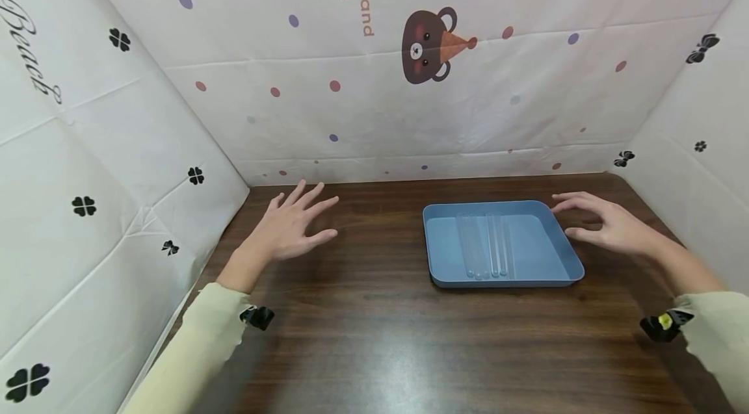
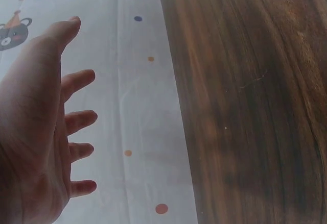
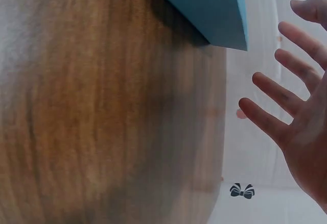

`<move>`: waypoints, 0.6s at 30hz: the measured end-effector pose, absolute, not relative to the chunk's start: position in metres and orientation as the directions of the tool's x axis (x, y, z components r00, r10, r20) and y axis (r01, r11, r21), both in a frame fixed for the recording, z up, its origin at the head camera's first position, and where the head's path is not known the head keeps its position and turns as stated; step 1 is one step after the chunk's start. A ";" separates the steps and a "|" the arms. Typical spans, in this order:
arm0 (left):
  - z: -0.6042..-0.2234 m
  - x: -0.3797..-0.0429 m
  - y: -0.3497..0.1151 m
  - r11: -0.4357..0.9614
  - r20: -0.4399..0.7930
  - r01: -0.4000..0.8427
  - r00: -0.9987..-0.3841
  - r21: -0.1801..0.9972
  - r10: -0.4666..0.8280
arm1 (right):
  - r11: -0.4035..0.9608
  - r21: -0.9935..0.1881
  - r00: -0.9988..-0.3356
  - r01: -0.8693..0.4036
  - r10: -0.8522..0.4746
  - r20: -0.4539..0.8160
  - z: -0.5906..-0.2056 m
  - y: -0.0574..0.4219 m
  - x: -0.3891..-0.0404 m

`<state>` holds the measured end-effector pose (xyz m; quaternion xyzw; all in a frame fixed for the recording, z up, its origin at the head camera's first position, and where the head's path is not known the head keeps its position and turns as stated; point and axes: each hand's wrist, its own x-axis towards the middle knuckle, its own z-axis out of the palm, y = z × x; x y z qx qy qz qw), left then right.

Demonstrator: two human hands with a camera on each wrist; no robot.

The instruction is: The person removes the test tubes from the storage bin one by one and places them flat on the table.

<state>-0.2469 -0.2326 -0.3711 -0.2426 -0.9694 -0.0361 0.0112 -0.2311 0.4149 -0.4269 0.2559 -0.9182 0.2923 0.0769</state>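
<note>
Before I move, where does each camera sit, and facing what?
Head: worn on the head, facing forward and down: brown wooden table, shallow blue rectangular tray, left hand, right hand, cream sleeves.
Left wrist: on that wrist, facing past the left hand to the table and white dotted sheet.
Right wrist: on that wrist, past the right hand to table, sheet and tray.
Head and right wrist share the tray.

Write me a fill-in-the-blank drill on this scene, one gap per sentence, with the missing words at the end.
1. The clear test tubes lie in a shallow tray whose colour is ____.
2. The hand nearer that tray is the person's ____ one.
3. The left hand, its fingers spread, holds ____.
4. On the backdrop behind the wooden table, the cartoon animal in a pointed hat is a ____.

Missing words: blue; right; nothing; bear.
</note>
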 end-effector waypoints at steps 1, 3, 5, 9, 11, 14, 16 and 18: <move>-0.371 -0.247 -0.232 0.880 0.038 0.471 -0.882 0.063 0.469 | 0.709 -0.489 -0.861 -0.509 -0.421 0.285 -0.428 0.415 -0.231; -0.372 -0.248 -0.231 0.879 0.040 0.474 -0.881 0.058 0.472 | 0.735 -0.472 -0.874 -0.487 -0.406 0.268 -0.431 0.416 -0.230; -0.372 -0.248 -0.231 0.879 0.045 0.474 -0.880 0.050 0.473 | 0.761 -0.454 -0.887 -0.462 -0.390 0.249 -0.433 0.417 -0.229; -0.372 -0.247 -0.231 0.880 0.043 0.472 -0.881 0.055 0.470 | 0.790 -0.410 -0.889 -0.457 -0.388 0.244 -0.437 0.417 -0.227; -0.371 -0.247 -0.230 0.880 0.038 0.472 -0.882 0.060 0.470 | 0.790 -0.397 -0.883 -0.468 -0.395 0.254 -0.441 0.418 -0.227; -0.372 -0.247 -0.230 0.878 0.036 0.475 -0.880 0.061 0.473 | 0.773 -0.410 -0.874 -0.484 -0.405 0.269 -0.446 0.419 -0.225; -0.373 -0.247 -0.230 0.877 0.040 0.476 -0.879 0.058 0.475 | 0.757 -0.422 -0.866 -0.498 -0.414 0.280 -0.448 0.419 -0.224; -0.373 -0.247 -0.230 0.877 0.044 0.476 -0.879 0.059 0.474 | 0.752 -0.423 -0.862 -0.506 -0.419 0.285 -0.450 0.420 -0.224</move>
